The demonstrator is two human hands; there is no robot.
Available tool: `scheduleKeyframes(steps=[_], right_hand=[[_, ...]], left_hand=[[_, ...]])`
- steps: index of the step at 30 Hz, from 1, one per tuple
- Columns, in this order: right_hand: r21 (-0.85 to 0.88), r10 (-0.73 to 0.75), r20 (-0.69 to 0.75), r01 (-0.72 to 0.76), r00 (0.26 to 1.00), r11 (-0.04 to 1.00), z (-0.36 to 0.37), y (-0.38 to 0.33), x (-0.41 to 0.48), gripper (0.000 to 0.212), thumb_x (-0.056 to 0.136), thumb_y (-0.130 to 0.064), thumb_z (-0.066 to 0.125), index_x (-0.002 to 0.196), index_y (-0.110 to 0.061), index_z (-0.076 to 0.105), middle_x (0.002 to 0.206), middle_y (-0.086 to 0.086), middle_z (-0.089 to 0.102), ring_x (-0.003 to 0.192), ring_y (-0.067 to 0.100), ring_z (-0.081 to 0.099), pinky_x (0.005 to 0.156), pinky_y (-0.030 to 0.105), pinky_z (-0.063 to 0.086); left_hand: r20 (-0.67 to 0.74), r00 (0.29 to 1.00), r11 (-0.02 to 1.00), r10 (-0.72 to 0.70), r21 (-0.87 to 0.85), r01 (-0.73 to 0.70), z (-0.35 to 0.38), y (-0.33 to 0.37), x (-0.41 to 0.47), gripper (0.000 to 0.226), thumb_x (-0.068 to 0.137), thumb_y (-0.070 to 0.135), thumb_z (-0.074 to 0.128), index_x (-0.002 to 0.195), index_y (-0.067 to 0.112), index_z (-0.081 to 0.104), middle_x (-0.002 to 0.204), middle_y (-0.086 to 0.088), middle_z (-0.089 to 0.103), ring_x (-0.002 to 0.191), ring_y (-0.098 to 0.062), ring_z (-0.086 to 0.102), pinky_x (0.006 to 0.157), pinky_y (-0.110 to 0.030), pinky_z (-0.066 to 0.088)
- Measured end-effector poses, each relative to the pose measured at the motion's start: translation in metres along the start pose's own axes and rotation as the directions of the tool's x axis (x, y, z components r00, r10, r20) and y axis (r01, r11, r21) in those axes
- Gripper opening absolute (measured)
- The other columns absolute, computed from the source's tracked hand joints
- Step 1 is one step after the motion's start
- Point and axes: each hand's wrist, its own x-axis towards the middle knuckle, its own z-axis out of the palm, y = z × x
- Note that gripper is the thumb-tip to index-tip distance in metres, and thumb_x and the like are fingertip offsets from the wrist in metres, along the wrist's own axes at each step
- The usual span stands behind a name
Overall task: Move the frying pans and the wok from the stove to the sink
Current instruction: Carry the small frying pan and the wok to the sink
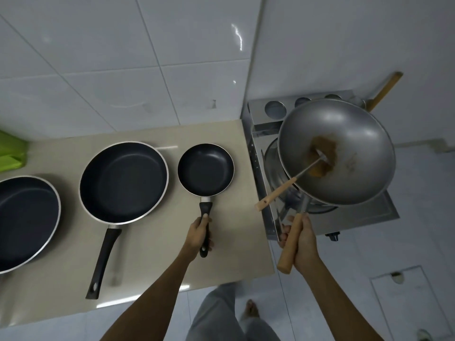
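The grey wok point(337, 153), a spatula point(283, 189) resting inside, hangs tilted above the stove point(357, 217), its wooden handle wrapped by the right hand's point(301, 244) fingers. The left hand's point(198, 236) fingers close round the small frying pan point(205, 169) handle on the beige surface point(234, 242), beside two larger pans point(123, 180).

- The light is dim, cool and even, apparently from above; contrast is low.
- Small bright glare streaks sit on the glossy wall tiles point(237, 38).
- Soft highlights curve across the wok point(344, 143) and inside the small frying pan point(205, 169).
- Shadows on the worktop point(234, 242) are faint.
- Wide-angle distortion bends tile lines and the worktop's edges.
- Slight blur softens the whole frame, more toward the corners.
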Motion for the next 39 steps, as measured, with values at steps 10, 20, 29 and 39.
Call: scheduleKeyframes(steps=[10,20,29,39], right_hand=[[-0.059,-0.007,0.051,0.01,0.999,0.998,-0.032,-0.012,-0.002,0.043,0.105,-0.052,0.042,0.085,-0.019,0.06,0.053,0.0,0.056,0.04,0.013,0.052,0.041,0.021,0.045],[-0.335,-0.037,0.015,0.04,0.999,0.941,-0.071,-0.032,-0.02,0.042,0.106,-0.051,0.045,0.085,-0.018,0.059,0.058,0.0,0.054,0.045,0.012,0.05,0.046,0.025,0.044],[-0.523,-0.047,0.139,0.114,0.989,0.845,-0.128,-0.04,-0.044,0.043,0.105,-0.052,0.045,0.083,-0.019,0.06,0.051,-0.003,0.053,0.041,0.012,0.048,0.041,0.024,0.042],[-0.717,-0.026,0.344,0.28,0.939,0.638,-0.125,-0.03,-0.097,0.045,0.103,-0.056,0.048,0.085,-0.016,0.058,0.054,0.002,0.049,0.042,0.016,0.044,0.04,0.025,0.039]], left_hand=[[0.029,0.999,0.988,-0.034,-0.152,0.038,0.012,0.043,-0.026,0.033,0.105,0.03,0.032,0.1,0.006,0.054,0.05,-0.002,0.044,0.034,-0.016,0.037,0.034,-0.023,0.036],[0.058,0.991,0.981,0.124,-0.158,-0.113,0.034,0.038,-0.114,0.032,0.105,0.03,0.033,0.099,0.005,0.052,0.052,-0.002,0.047,0.033,-0.015,0.036,0.032,-0.023,0.036],[-0.102,0.961,0.935,0.256,-0.227,-0.273,0.053,-0.002,-0.202,0.032,0.105,0.028,0.034,0.097,0.003,0.053,0.053,-0.005,0.046,0.031,-0.017,0.035,0.03,-0.022,0.035],[-0.389,0.896,0.854,0.217,-0.369,-0.367,0.014,-0.076,-0.279,0.034,0.106,0.03,0.036,0.101,0.001,0.054,0.053,-0.006,0.048,0.034,-0.017,0.039,0.032,-0.024,0.037]])
